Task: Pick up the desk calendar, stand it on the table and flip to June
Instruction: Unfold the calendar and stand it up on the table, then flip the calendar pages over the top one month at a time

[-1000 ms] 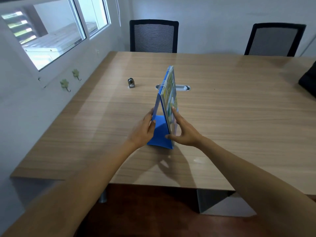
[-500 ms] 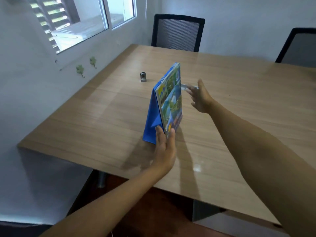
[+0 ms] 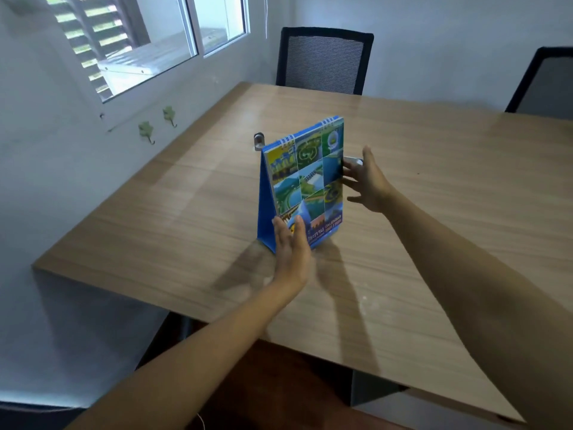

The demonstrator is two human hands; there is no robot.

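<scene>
1. The desk calendar (image 3: 305,184) stood as a tent on the wooden worktop (image 3: 434,212), its glossy cover a grid of photographs, white spiral rings along the top, blue card at the side.
2. The left hand (image 3: 291,246) lay flat against the near lower corner, fingers straight, its grip wide.
3. The right hand (image 3: 367,181) touched the cover's right edge with fingers spread, grip loose.
4. A small metal object (image 3: 258,141) sat just behind the calendar; two mesh-backed chairs (image 3: 324,62) stood at the far side.
</scene>
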